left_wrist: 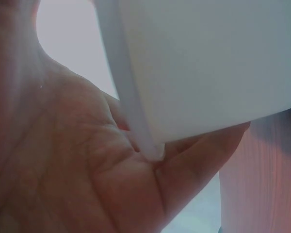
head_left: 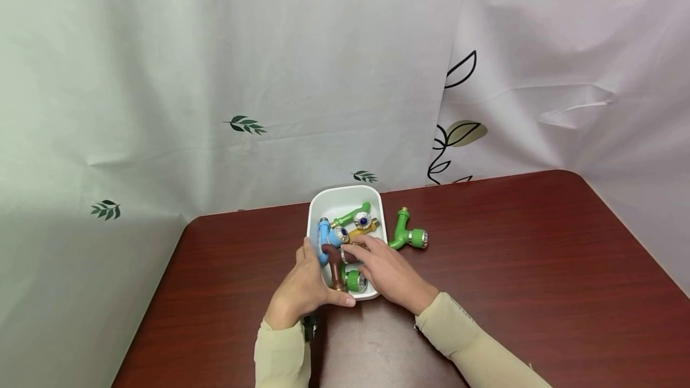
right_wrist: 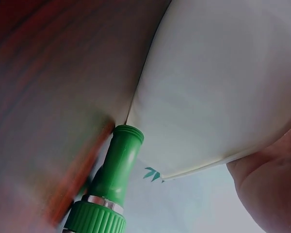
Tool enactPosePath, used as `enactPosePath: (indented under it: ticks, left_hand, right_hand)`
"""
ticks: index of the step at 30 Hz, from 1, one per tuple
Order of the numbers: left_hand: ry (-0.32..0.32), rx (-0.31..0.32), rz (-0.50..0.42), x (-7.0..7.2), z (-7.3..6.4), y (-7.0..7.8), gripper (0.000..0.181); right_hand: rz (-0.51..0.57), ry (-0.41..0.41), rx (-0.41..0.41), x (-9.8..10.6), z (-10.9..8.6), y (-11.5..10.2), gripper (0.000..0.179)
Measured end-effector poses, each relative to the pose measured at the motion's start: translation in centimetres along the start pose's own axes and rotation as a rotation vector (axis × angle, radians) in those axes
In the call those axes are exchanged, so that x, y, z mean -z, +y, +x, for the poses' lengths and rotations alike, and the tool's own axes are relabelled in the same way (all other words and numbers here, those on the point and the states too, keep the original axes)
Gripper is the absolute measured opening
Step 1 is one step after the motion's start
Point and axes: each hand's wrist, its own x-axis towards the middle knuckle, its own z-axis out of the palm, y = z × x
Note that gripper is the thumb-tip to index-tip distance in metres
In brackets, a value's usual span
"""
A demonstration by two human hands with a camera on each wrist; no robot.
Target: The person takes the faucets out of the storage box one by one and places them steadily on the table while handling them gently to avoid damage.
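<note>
Brown tap (head_left: 335,266) in white tray (head_left: 332,200), held by right-hand grip (head_left: 390,266)

Left-hand grip (head_left: 302,289): closes round the near left corner of the tray, thumb along the near rim, fingers against the left wall. Right-hand grip: reaches over the right wall and holds the handle of the brown tap between bent fingers and thumb.

Brown tap: lies in the near half of the tray, brass end by the near wall.

Near green tap (head_left: 356,281): lies beside the brown tap, partly covered by it.

Blue tap (head_left: 324,237): lies along the left wall.

Outer green tap (head_left: 401,230): lies on the worktop (head_left: 512,268), just beside the right wall.

Yellow tap (head_left: 371,228): lies beyond the right-hand fingers.

Far green tap (head_left: 349,217): lies nearest the far wall.

Pale sheet (head_left: 323,76): hangs behind the worktop, printed with leaves.
</note>
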Motion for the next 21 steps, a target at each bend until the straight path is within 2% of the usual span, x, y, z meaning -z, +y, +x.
enactPosePath:
  ticks: [5,14,21]
  left_hand:
    - [0.002,-0.002,-0.013,-0.07,0.01,0.0,0.157]
    - [0.003,-0.001,-0.001,0.06,-0.13,0.08,0.157]
    - [0.006,-0.005,-0.002,-0.01,-0.03,0.08,0.157]
  right_hand:
    - [-0.022,0.015,0.005,0.01,-0.05,0.04,0.044]
    - [0.015,0.064,-0.004,-0.11,-0.17,-0.12,0.042]
    - [0.003,0.074,0.002,-0.25,-0.24,-0.13,0.038]
